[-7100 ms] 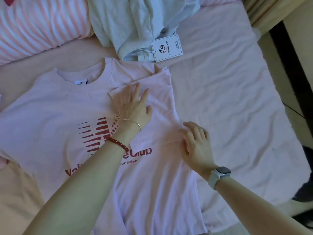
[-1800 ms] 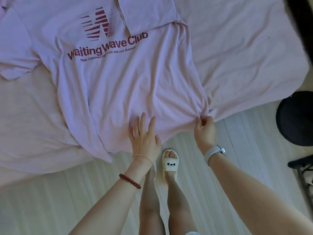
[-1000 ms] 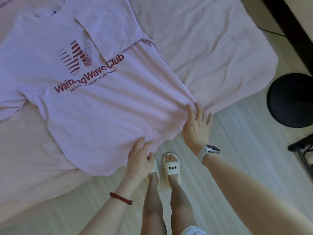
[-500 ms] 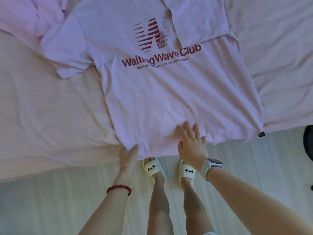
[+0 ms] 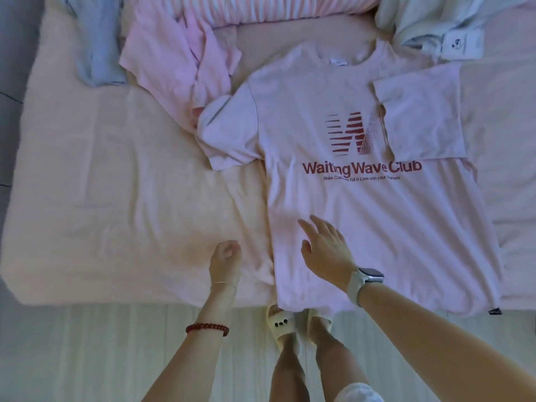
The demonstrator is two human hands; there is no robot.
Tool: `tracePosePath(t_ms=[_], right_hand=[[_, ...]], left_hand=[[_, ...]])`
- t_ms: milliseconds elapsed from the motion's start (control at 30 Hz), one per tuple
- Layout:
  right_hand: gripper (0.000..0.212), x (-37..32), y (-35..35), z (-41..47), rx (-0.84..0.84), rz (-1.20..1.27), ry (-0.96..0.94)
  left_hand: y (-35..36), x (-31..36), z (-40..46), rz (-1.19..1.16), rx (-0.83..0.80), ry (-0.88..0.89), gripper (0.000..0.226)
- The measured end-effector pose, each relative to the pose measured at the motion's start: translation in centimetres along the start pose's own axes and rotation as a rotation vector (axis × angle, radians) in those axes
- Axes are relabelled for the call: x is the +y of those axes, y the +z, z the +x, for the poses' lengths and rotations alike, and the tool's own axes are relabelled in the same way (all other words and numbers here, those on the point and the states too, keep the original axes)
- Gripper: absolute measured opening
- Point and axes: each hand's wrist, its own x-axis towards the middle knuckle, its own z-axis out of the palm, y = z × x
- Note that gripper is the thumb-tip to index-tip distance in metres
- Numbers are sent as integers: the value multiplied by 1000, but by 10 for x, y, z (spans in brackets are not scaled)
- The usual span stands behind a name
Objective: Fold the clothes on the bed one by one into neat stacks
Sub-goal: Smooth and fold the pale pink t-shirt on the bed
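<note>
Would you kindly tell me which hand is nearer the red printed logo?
Right. The right hand lies on the shirt below the logo; the left hand is off the shirt's left edge.

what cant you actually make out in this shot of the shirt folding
All from the head view:
- Hang tag on the pale garment: print too small and blurred.
- T-shirt slogan: small line partly lost in creases.
- Left hand: fingers curl away, so any pinched sheet is hidden.
- Right hand: touching the shirt or hovering, unclear.
- Blue garment: cut off by the top edge.
</note>
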Motion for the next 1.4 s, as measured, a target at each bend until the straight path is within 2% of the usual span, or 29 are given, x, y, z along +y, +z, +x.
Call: tracePosePath(t_ms=[100, 233, 333, 433, 467, 533, 567, 633, 667, 700, 733, 833, 900, 967, 1067, 1133, 1233, 1267, 1333, 1367, 1400], right_hand=[[52, -26, -29, 46, 13, -1, -88], [52, -49, -60, 108, 45, 11, -174], [52, -58, -75, 152, 43, 65, -242], [49, -64, -86, 188, 44, 146, -294], [46, -66, -89, 198, 49, 242, -288], [39, -73, -99, 211, 62, 588, -184], [34, -76, -105, 217, 57, 796, -99], [26, -77, -115, 226, 14, 1141, 59], [26, -76, -119, 229, -26, 1264, 116], [30, -73, -121, 230, -66, 1352, 149], [36, -70, -121, 231, -90, 1387, 166], [43, -63, -112, 231, -48, 1287, 194], [47, -62, -104, 229, -15, 1154, 185], [39, -62, -95, 227, 13, 1040, 182], [26, -57, -92, 226, 151, 942, 218], [28, -45, -96, 226, 355, 906, 280], [42, -31, -106, 218, 705, 811, 479], [44, -33, -107, 211, 772, 697, 427], [45, -45, -100, 197, 784, 423, 74], [46, -52, -94, 193, 714, 322, -106], [50, -58, -90, 191, 600, 260, -214]], left_hand=[[-1, 63, 34, -257, -63, -123, 11], [6, 117, 79, -434, -51, -183, 11], [10, 148, 119, -450, -8, -188, 14], [14, 175, 152, -278, 142, -39, 23], [17, 183, 156, -263, 197, 47, 20], [22, 201, 149, -274, 244, 208, 14], [24, 207, 142, -277, 191, 299, 16], [28, 213, 123, -242, -96, 466, 26], [29, 211, 114, -200, -245, 496, 30], [28, 208, 108, -149, -326, 499, 31], [26, 204, 108, -113, -316, 497, 31], [20, 200, 128, -28, -75, 488, 26], [20, 204, 149, 32, 14, 507, 19], [23, 210, 165, 134, 39, 520, 30], [28, 222, 184, 349, -20, 643, 60], [35, 230, 191, 488, -128, 705, 69], [49, 245, 197, 538, -392, 562, 68], [53, 248, 199, 487, -432, 517, 56], [55, 251, 202, 356, -396, 508, 20], [55, 253, 203, 306, -365, 508, 10], [54, 254, 206, 278, -346, 500, 12]])
